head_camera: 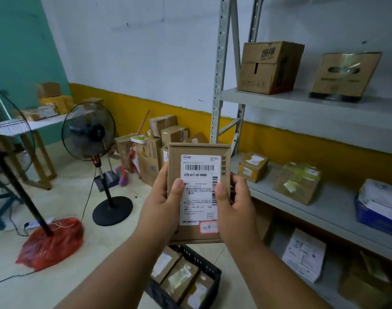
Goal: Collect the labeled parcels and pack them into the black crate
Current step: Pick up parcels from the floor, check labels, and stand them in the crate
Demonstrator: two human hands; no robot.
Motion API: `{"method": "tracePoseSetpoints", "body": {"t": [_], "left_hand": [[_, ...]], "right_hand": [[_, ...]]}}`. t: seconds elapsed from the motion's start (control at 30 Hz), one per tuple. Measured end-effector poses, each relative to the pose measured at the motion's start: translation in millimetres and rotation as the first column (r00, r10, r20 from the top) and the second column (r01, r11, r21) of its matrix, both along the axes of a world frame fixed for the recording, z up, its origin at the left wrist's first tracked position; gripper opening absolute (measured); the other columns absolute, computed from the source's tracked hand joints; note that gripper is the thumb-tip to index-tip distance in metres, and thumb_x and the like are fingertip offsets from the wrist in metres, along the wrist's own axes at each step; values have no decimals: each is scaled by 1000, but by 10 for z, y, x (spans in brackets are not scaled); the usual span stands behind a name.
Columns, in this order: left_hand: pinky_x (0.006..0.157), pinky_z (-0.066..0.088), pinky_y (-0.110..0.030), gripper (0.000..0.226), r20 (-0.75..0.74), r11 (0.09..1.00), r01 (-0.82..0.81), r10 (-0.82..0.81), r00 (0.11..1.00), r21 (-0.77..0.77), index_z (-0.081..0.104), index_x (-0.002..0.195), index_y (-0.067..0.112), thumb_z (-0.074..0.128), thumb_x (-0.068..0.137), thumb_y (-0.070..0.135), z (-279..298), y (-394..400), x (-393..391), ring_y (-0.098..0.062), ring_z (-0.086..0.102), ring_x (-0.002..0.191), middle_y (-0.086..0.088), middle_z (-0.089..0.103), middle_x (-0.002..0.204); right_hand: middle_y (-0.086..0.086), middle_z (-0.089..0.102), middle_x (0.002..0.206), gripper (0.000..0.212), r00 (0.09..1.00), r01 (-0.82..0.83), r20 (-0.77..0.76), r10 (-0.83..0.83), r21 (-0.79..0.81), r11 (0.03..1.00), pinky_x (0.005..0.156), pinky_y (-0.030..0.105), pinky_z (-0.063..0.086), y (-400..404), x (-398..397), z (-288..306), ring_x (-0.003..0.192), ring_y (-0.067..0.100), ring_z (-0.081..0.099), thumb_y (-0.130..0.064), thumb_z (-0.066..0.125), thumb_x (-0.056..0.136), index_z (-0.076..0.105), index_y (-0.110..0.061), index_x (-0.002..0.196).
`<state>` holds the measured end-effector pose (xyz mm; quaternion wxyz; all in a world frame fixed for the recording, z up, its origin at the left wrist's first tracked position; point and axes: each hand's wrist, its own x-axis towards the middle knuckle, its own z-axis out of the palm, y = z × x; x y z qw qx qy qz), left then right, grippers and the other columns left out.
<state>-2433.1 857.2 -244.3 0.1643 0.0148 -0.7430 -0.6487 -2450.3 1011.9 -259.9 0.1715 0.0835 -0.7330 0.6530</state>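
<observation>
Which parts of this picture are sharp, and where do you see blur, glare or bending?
Head view: the parcel held in both hands is sharp, its label readable; the red bag at lower left is smeared by blur; the taped box on the upper shelf shows glare; the shelf post leans from wide-angle distortion.

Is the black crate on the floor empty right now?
No, the crate already holds several parcels side by side.

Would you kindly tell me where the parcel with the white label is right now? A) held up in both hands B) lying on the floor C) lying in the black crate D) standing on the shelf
A: the left hand and right hand grip the parcel above the black crate.
</observation>
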Motion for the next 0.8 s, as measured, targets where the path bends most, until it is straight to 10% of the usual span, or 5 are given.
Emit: {"method": "tracePoseSetpoints", "body": {"t": [0.43, 0.6, 0.8], "left_hand": [[72, 51, -14, 44, -7, 983, 136, -138, 990, -128, 32, 137, 67, 41, 98, 49, -216, -271, -1552, 4, 65, 104, 29, 64, 118], [92, 54, -45, 47, -18, 948, 258, -266, 964, -188, 37, 137, 60, 37, 90, 64, -487, -603, -2016, -8, 59, 116, 18, 57, 129], [93, 49, -37, 43, -11, 900, 294, -314, 949, -322, 46, 141, 41, 43, 98, 44, -806, -1068, -2475, -10, 51, 112, 10, 44, 122]], "right_hand": [[-6, 65, 122, 26, 982, 179, 57, -181, 52, 983, 86, 44, 58, -273, -1329, -209, 109, 14, 66, -51, 51, 95, 51, -44, 120], [-3, 64, 125, 26, 924, 367, 89, -371, 52, 929, 91, 48, 55, -656, -1542, -375, 112, 18, 64, -47, 53, 97, 52, -42, 122], [-9, 68, 113, 19, 786, 569, 173, -594, 176, 803, 79, 37, 61, -1244, -1648, -693, 99, 9, 69, -40, 55, 99, 52, -38, 117]]}}
